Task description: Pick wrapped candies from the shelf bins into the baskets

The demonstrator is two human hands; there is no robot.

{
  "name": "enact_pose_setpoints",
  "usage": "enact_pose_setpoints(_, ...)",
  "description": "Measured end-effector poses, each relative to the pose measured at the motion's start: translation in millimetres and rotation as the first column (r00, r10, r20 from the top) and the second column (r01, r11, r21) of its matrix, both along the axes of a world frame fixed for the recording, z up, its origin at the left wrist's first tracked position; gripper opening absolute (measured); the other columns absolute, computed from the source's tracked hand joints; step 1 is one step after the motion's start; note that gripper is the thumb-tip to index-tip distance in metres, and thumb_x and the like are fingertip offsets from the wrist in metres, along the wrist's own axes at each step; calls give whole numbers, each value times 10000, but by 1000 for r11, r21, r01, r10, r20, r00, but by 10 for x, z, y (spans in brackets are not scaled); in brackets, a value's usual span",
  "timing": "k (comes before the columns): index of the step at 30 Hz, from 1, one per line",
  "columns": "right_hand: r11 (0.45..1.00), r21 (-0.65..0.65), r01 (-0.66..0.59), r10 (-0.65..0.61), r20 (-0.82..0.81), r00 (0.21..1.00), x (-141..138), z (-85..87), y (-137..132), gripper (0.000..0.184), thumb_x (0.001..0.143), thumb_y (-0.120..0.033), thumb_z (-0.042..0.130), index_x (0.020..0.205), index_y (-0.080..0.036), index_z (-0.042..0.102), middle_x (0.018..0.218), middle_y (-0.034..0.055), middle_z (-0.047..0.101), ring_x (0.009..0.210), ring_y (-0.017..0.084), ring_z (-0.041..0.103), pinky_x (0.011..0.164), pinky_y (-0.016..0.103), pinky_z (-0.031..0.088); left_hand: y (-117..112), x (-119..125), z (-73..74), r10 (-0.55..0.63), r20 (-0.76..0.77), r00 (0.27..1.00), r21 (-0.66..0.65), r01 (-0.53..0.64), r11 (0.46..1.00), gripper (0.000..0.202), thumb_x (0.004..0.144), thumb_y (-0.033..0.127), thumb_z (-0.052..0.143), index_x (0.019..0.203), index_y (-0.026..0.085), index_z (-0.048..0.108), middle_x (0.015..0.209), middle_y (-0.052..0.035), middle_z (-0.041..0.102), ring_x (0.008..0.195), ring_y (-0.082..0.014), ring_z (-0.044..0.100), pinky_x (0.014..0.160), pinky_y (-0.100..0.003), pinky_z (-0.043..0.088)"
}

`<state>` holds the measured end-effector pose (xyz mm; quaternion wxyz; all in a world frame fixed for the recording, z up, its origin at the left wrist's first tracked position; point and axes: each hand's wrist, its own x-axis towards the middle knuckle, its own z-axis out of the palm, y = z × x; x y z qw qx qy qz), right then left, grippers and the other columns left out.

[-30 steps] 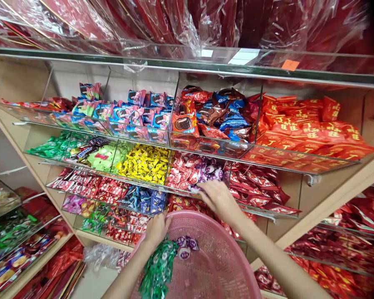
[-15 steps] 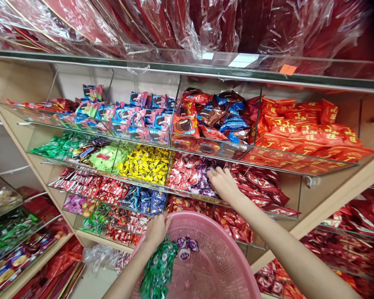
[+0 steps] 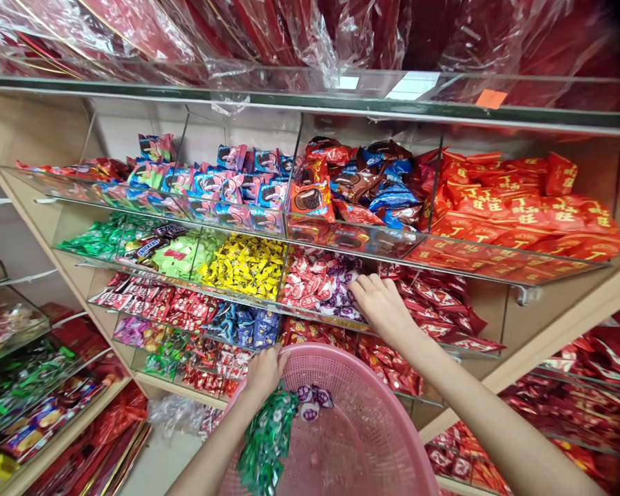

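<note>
My left hand (image 3: 266,370) is closed over the far-left rim of a pink plastic basket (image 3: 393,420). Inside it, a heap of green-wrapped candies (image 3: 269,441) lies at the left, beside several purple-and-white wrapped candies (image 3: 310,399). My right hand (image 3: 381,303) reaches over the lip of a glass shelf bin, its fingers curled against the purple-and-white candies (image 3: 338,286) there. How many candies the fingers have is hidden. Red-and-white wrapped candies (image 3: 304,279) share that bin on the left.
Just above my right hand runs a glass tier with chocolate snack packets (image 3: 310,200) and orange-red packets (image 3: 517,200). Left of the bin are yellow-wrapped candies (image 3: 245,265). Red packets (image 3: 441,296) lie to the right. A wooden side panel (image 3: 558,317) slants at the right.
My right hand's fingers have shifted slightly among the purple-and-white candies. The view has moved a little; my left hand stays on the basket rim and the basket's contents look the same.
</note>
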<state>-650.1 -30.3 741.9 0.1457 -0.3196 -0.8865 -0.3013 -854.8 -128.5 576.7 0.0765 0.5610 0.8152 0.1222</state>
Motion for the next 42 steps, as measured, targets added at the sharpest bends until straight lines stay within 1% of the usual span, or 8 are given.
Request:
enact_pose_setpoints(5,969,-171,-181,152,-168,974,64,-99,-479,209,883,-210,385,1063,-181,487,1009,90,538,891,221,431,705,328,291,7,3,1,2,12,1000,-14,-2,1000,425,873,473,235,989,215,552,896,-72,667,845,-205,623,669,-258,410)
enact_pose_setpoints(9,812,-460,-359,247,-286,926,-8,-544,-719,236,870,-281,432,1100,-234,461,1042,52,538,930,192,456,759,314,342,2,3,2,-18,20,1000,9,18,1000,423,875,472,227,985,224,551,899,-69,666,847,-202,619,672,-260,406)
enact_pose_setpoints(15,607,-711,-356,243,-260,934,-184,-1481,-503,247,799,-233,523,1041,-222,473,1082,38,526,1022,190,460,892,335,347,-2,5,-1,-23,15,1000,3,23,1000,423,881,453,211,981,221,550,894,-77,661,840,-198,617,671,-259,399)
enact_pose_setpoints(21,567,-757,-325,254,-214,943,-357,-1779,-324,247,787,-222,494,1033,-201,484,1103,48,519,1049,201,447,892,338,359,3,7,19,-21,7,1000,-12,21,1000,436,879,470,211,1019,223,542,905,-76,665,840,-200,620,656,-256,394)
enact_pose_setpoints(26,639,-728,-248,220,-135,966,-382,-1849,-319,322,808,-181,413,1126,-184,463,1191,84,491,1117,217,412,934,373,318,11,13,27,-16,8,1000,-11,17,1000,429,880,467,225,1029,222,544,917,-72,665,854,-196,619,661,-245,395)
enact_pose_setpoints(32,753,-629,-191,197,-61,978,-390,-1785,-361,234,824,-186,443,1050,-192,502,1048,69,555,999,207,473,845,348,378,15,18,13,-14,0,1000,-4,14,1000,442,881,467,208,1021,218,545,883,-79,669,828,-201,624,666,-258,403)
enact_pose_setpoints(35,797,-562,-222,210,-88,974,-388,-1555,-441,189,828,-220,472,1011,-190,509,996,60,556,951,206,477,812,343,389,13,9,7,-13,20,1000,-9,13,1000,433,885,452,208,1011,220,551,888,-77,666,834,-188,620,675,-251,404)
enact_pose_setpoints(42,850,-397,-347,239,-298,924,-219,-679,-490,208,889,-256,371,1035,-183,500,943,59,561,876,173,480,783,308,373,11,3,6,-11,17,1000,15,11,1000,427,878,469,229,1001,219,553,892,-77,671,829,-201,628,647,-254,409)
